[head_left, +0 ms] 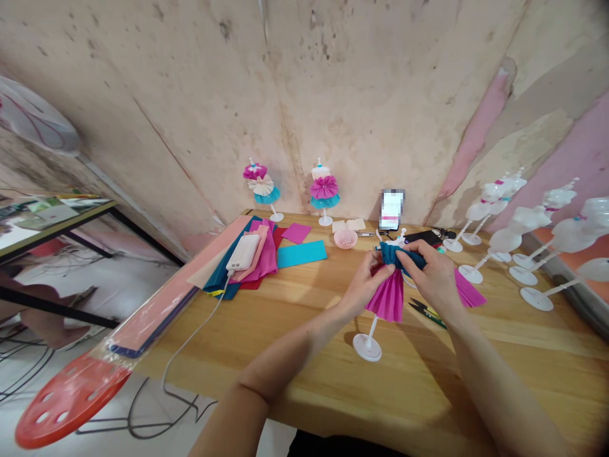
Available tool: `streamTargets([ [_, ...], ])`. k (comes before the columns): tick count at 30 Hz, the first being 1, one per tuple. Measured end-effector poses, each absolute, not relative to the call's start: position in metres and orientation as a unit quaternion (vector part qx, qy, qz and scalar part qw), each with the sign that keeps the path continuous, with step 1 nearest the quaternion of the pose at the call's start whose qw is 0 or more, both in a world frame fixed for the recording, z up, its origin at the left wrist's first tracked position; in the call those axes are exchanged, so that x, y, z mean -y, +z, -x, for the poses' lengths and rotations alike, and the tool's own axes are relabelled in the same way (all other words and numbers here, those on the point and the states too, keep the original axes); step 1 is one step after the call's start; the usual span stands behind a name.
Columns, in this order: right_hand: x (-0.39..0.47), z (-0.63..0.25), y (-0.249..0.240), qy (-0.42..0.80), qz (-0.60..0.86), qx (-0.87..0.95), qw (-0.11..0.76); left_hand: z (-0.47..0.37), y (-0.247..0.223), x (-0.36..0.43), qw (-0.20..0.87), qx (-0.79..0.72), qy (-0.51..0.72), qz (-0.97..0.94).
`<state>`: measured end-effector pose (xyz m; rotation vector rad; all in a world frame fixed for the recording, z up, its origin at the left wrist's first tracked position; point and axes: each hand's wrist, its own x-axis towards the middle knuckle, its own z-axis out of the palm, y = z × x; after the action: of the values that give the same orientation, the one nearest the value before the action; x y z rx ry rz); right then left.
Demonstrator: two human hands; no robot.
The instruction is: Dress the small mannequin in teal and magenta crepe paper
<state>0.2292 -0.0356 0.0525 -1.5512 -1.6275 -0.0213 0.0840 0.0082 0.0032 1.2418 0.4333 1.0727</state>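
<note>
- Your left hand (373, 274) pinches the gathered teal strip (390, 254) between thumb and fingers, at its left side.
- Your right hand (431, 274) pinches the same strip from the other side, thumb and forefinger close together on it.
- The miniature dress form (367, 347) stands upright between your hands, its round white base below them; the strip lies across its upper body, above a pleated magenta skirt (386, 299).
- Just below your right hand lie thread snips (425, 311); to its right, magenta sheets (470, 290) and, farther off, a group of bare white dress forms (507, 240).
- Beyond your hands, a phone (391, 209) leans upright.
- Beyond your left hand sits a pink bowl (345, 245).
- Left of that hand lie a blue sheet (302, 254) and, farther left, a white power bank (243, 252) on stacked colored sheets (269, 251).
</note>
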Motion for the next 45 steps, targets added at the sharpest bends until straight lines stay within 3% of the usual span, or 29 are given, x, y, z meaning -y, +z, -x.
streamTargets([
  [33,0.033,-0.231,0.05,0.014,0.629,0.642,0.438,-0.087,0.0,-0.007,0.619,-0.198,0.485,-0.585],
  [40,0.03,-0.236,0.047,0.062,0.616,0.64,0.455,-0.087,-0.003,-0.009,0.642,-0.201,0.476,-0.567],
  [45,0.022,-0.245,0.04,0.174,0.597,0.609,0.492,-0.088,-0.008,-0.015,0.678,-0.236,0.466,-0.518],
])
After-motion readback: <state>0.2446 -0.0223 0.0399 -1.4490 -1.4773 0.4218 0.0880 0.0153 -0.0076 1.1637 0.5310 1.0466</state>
